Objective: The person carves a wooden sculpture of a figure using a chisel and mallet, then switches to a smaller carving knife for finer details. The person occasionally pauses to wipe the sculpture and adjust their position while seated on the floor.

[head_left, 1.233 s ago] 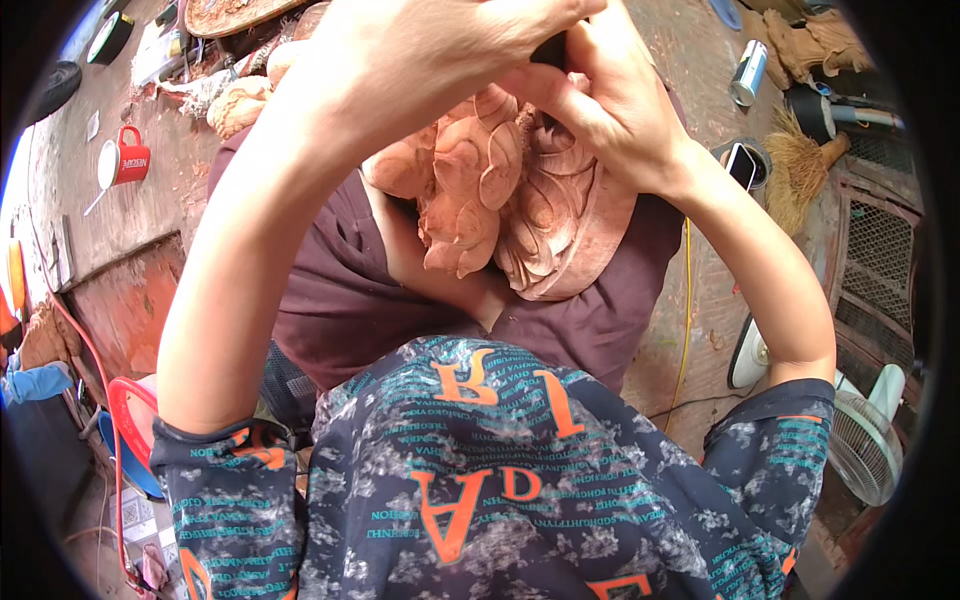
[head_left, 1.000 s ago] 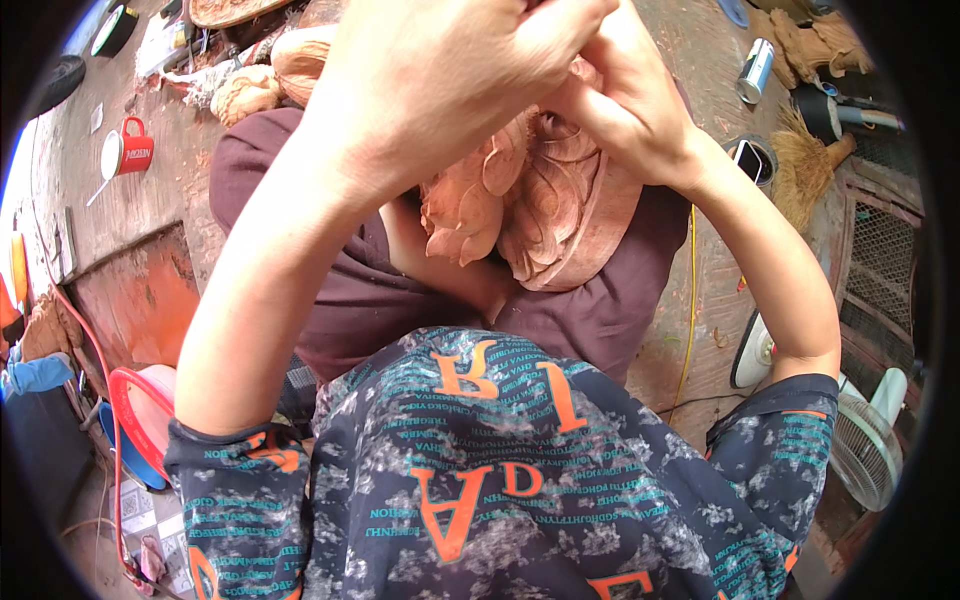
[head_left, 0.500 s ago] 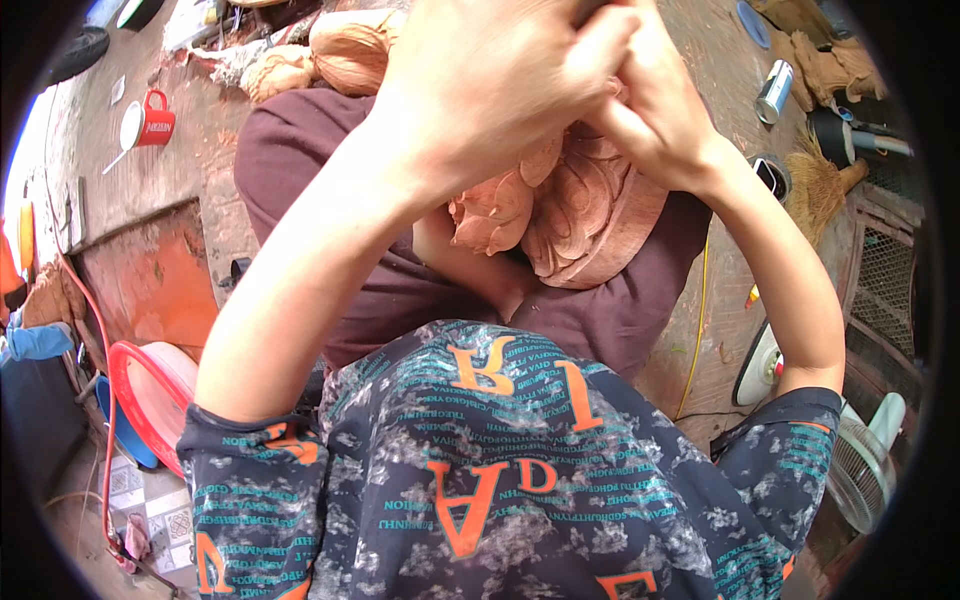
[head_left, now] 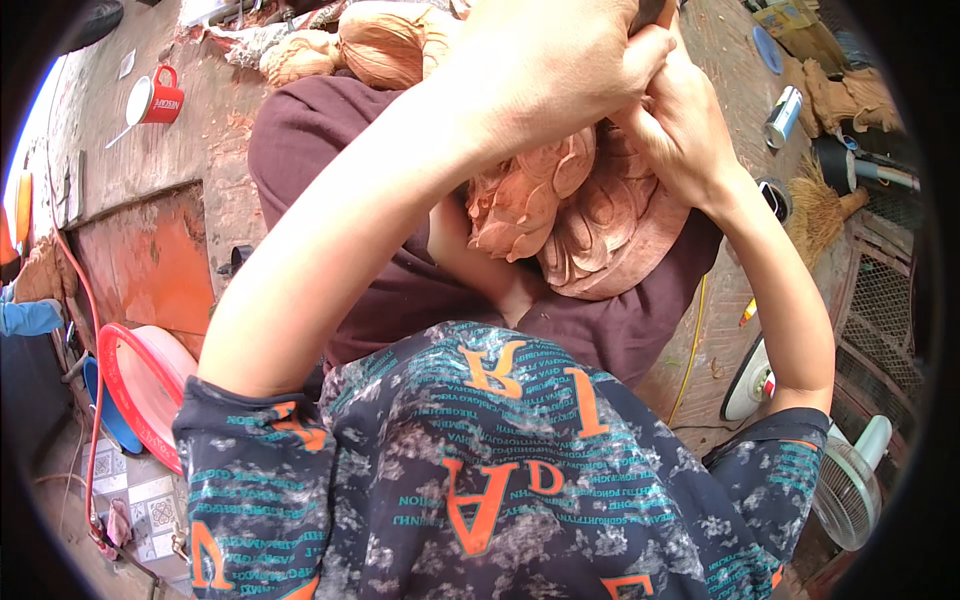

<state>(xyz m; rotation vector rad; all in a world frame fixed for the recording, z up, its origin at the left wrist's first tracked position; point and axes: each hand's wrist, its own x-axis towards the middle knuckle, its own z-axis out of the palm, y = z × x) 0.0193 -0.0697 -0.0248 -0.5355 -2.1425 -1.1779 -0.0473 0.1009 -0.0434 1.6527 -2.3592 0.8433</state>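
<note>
A reddish-brown carved wooden piece (head_left: 600,225) with flower-like petals rests on my lap, on dark maroon cloth (head_left: 330,150). My left hand (head_left: 545,70) is raised over its top edge in a closed fist. My right hand (head_left: 690,125) presses against the left hand's fingers, curled shut. A dark tool end (head_left: 650,10) pokes out between them at the upper edge; the rest of it is hidden by the hands. Both forearms rise from my patterned dark shirt (head_left: 480,470).
A red mug (head_left: 160,98) stands far left on the dusty floor. A red basin (head_left: 150,390) leans at lower left. Rounded wooden pieces (head_left: 385,40) lie beyond my lap. A spray can (head_left: 783,115), a broom (head_left: 820,215), a yellow cable (head_left: 690,340) and a fan (head_left: 850,490) are at the right.
Both hands stay clasped over the carving and have drifted slightly right and up in the picture. The view has tilted, showing more of the floor at left.
</note>
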